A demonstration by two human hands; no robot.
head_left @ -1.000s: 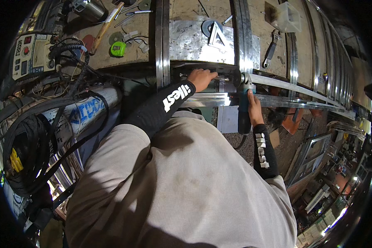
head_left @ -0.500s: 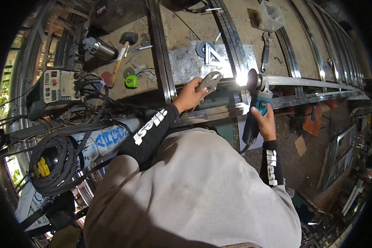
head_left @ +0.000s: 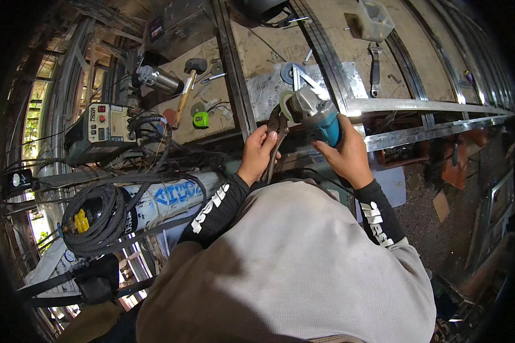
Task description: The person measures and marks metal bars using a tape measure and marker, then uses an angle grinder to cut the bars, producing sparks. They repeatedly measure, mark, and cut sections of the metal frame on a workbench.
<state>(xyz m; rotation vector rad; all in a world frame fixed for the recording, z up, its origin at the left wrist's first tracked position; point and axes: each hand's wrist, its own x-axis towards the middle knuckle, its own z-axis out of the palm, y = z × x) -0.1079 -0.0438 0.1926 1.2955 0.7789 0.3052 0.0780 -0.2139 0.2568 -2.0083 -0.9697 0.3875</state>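
The right hand (head_left: 346, 157) grips a grinder (head_left: 313, 114) above the metal frame (head_left: 418, 106); the left hand (head_left: 258, 154) holds what may be pliers (head_left: 276, 134). Grinding looks unfinished.

From my seat, my right hand (head_left: 344, 153) covers most of the teal angle grinder's body (head_left: 326, 127). The dark locking pliers' handles (head_left: 274, 151) vanish inside my left hand (head_left: 257, 153). My grey shirt (head_left: 292, 268) hides the workbench's near edge (head_left: 383, 140).

Left hand (head_left: 258, 153) raised, fingers (head_left: 267, 139) curled closed, right hand (head_left: 344, 154) gripping, both forearms reaching forward
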